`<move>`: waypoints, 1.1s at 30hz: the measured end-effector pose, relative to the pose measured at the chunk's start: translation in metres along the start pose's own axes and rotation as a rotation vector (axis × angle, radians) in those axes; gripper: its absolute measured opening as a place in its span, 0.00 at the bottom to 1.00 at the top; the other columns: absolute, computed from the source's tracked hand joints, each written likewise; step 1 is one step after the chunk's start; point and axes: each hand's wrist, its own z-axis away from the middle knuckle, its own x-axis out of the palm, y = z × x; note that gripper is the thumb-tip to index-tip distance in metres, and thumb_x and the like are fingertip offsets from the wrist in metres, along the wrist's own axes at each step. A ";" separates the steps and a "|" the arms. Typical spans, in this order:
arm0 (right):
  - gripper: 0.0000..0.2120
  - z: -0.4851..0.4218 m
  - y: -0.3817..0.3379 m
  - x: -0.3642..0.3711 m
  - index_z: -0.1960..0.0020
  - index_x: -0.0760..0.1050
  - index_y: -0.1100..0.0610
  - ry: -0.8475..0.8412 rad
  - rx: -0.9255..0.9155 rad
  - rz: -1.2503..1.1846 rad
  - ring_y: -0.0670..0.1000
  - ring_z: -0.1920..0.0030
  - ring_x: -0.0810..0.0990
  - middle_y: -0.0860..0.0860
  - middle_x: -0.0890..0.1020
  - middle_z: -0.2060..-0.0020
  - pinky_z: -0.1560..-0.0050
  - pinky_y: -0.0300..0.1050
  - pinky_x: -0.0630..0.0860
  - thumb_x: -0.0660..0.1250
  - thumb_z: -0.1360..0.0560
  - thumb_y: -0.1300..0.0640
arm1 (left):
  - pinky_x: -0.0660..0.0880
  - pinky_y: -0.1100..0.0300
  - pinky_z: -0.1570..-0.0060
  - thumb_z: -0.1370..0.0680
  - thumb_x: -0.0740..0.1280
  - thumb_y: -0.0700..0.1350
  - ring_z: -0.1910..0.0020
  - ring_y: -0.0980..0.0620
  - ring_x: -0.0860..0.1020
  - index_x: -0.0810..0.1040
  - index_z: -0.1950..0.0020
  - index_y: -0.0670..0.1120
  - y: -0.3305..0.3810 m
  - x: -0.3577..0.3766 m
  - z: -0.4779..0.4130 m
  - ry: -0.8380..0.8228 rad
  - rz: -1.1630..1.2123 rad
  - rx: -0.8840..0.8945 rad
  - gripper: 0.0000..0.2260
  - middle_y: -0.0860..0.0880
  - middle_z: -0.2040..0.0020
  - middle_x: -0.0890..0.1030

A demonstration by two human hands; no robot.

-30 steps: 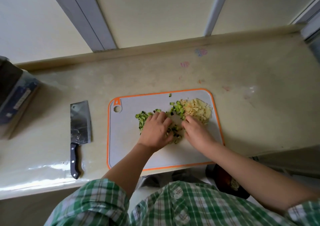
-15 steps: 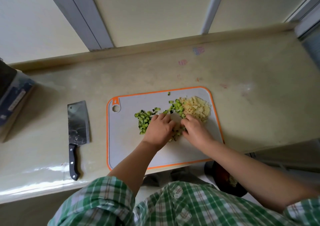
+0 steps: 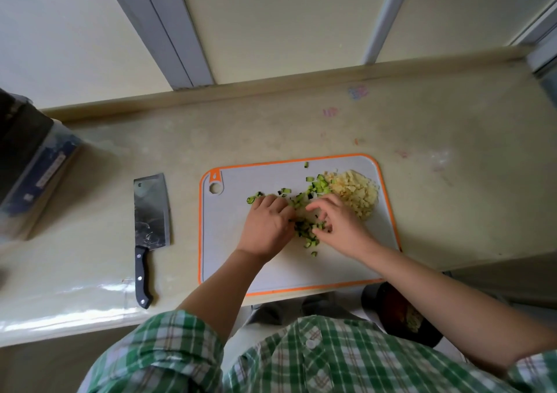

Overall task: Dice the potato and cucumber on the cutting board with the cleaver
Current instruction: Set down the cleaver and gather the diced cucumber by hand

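Observation:
A grey cutting board (image 3: pixel 229 251) with an orange rim lies on the counter. Diced green cucumber (image 3: pixel 309 231) is scattered over its middle, and a pile of diced pale potato (image 3: pixel 357 193) sits at its far right. My left hand (image 3: pixel 268 227) rests palm down on the cucumber bits, its fingers curled against them. My right hand (image 3: pixel 340 227) is beside it with loosely bent fingers among the same bits. The cleaver (image 3: pixel 150 211) lies flat on the counter left of the board, black handle toward me, held by neither hand.
A dark box with a blue label (image 3: pixel 30 163) stands at the counter's far left. A raised ledge runs along the back wall. Below the counter's front edge on the right is a dark bin (image 3: pixel 404 317) with scraps.
Both hands have drawn the cucumber bits together toward the board's middle; the left clump of cucumber is now mostly under my left hand. The cleaver has not moved.

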 end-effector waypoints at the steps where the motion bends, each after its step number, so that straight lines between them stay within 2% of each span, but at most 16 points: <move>1: 0.26 0.005 0.003 -0.001 0.37 0.71 0.53 -0.035 0.013 0.098 0.49 0.46 0.74 0.49 0.68 0.43 0.46 0.45 0.75 0.75 0.33 0.57 | 0.73 0.52 0.54 0.31 0.71 0.44 0.54 0.42 0.78 0.81 0.57 0.44 0.000 0.001 0.000 0.011 0.006 0.000 0.05 0.46 0.57 0.80; 3: 0.39 0.015 0.005 0.004 0.30 0.63 0.51 -0.132 0.080 0.240 0.52 0.37 0.65 0.52 0.60 0.37 0.40 0.49 0.72 0.77 0.36 0.49 | 0.72 0.51 0.51 0.31 0.71 0.48 0.50 0.42 0.77 0.81 0.52 0.45 0.000 0.004 0.001 -0.013 0.025 -0.005 0.12 0.46 0.52 0.79; 5: 0.44 0.020 0.003 0.014 0.27 0.58 0.52 -0.182 0.115 0.320 0.54 0.35 0.60 0.52 0.57 0.35 0.36 0.50 0.70 0.77 0.36 0.46 | 0.70 0.51 0.46 0.32 0.70 0.54 0.45 0.43 0.75 0.79 0.44 0.46 0.000 0.008 0.002 -0.065 0.020 -0.004 0.20 0.46 0.45 0.78; 8: 0.37 0.016 -0.003 0.022 0.29 0.62 0.56 -0.137 0.095 0.392 0.55 0.37 0.64 0.54 0.63 0.37 0.36 0.47 0.67 0.75 0.33 0.49 | 0.67 0.46 0.37 0.32 0.67 0.61 0.37 0.43 0.72 0.76 0.37 0.48 -0.002 0.012 0.006 -0.086 -0.002 -0.029 0.27 0.46 0.37 0.75; 11: 0.25 0.011 -0.006 0.023 0.36 0.70 0.57 -0.075 0.117 0.235 0.53 0.41 0.71 0.53 0.67 0.41 0.41 0.42 0.69 0.73 0.31 0.58 | 0.64 0.43 0.34 0.32 0.67 0.63 0.32 0.42 0.69 0.72 0.31 0.49 -0.010 0.011 0.012 -0.067 0.015 -0.112 0.33 0.45 0.31 0.71; 15: 0.14 0.005 -0.009 0.030 0.48 0.74 0.57 0.008 0.192 0.171 0.52 0.46 0.75 0.52 0.71 0.45 0.48 0.43 0.71 0.72 0.32 0.62 | 0.59 0.44 0.29 0.31 0.66 0.66 0.25 0.41 0.58 0.62 0.24 0.53 -0.023 0.013 0.020 -0.115 0.028 -0.197 0.39 0.44 0.23 0.60; 17: 0.10 -0.001 -0.014 0.035 0.53 0.75 0.56 0.078 0.262 0.128 0.51 0.50 0.76 0.51 0.74 0.48 0.53 0.42 0.71 0.72 0.32 0.62 | 0.59 0.46 0.29 0.31 0.67 0.66 0.25 0.42 0.57 0.59 0.23 0.53 -0.028 0.012 0.021 -0.125 0.046 -0.230 0.40 0.44 0.23 0.58; 19: 0.09 -0.012 -0.022 0.040 0.54 0.77 0.56 0.139 0.293 0.048 0.50 0.53 0.77 0.50 0.76 0.51 0.55 0.42 0.72 0.73 0.33 0.62 | 0.59 0.48 0.29 0.31 0.66 0.66 0.25 0.43 0.57 0.59 0.23 0.52 -0.032 0.012 0.023 -0.131 0.055 -0.231 0.40 0.44 0.23 0.59; 24: 0.14 -0.028 -0.055 0.054 0.46 0.78 0.57 0.073 0.124 -0.228 0.48 0.56 0.80 0.51 0.80 0.51 0.53 0.43 0.78 0.73 0.31 0.62 | 0.59 0.50 0.30 0.30 0.66 0.64 0.26 0.44 0.60 0.61 0.23 0.49 -0.043 0.010 0.030 -0.099 0.078 -0.240 0.39 0.44 0.25 0.62; 29: 0.02 -0.026 -0.037 0.027 0.56 0.82 0.55 0.209 0.070 -0.052 0.46 0.60 0.79 0.48 0.82 0.58 0.53 0.46 0.77 0.71 0.27 0.59 | 0.62 0.50 0.33 0.30 0.68 0.61 0.31 0.43 0.66 0.67 0.27 0.47 -0.046 0.005 0.025 -0.051 0.105 -0.200 0.34 0.44 0.31 0.69; 31: 0.05 -0.026 -0.026 0.013 0.53 0.82 0.55 0.202 0.095 0.012 0.47 0.59 0.78 0.50 0.81 0.55 0.53 0.46 0.76 0.69 0.27 0.62 | 0.65 0.51 0.36 0.29 0.68 0.60 0.34 0.44 0.68 0.70 0.31 0.47 -0.045 0.004 0.018 -0.035 0.116 -0.174 0.31 0.45 0.34 0.70; 33: 0.16 -0.032 -0.017 0.002 0.43 0.79 0.55 0.178 0.100 0.114 0.51 0.49 0.77 0.52 0.78 0.46 0.47 0.45 0.74 0.67 0.28 0.66 | 0.65 0.52 0.37 0.29 0.68 0.60 0.35 0.45 0.68 0.71 0.32 0.47 -0.041 0.003 0.009 -0.043 0.127 -0.154 0.29 0.45 0.35 0.70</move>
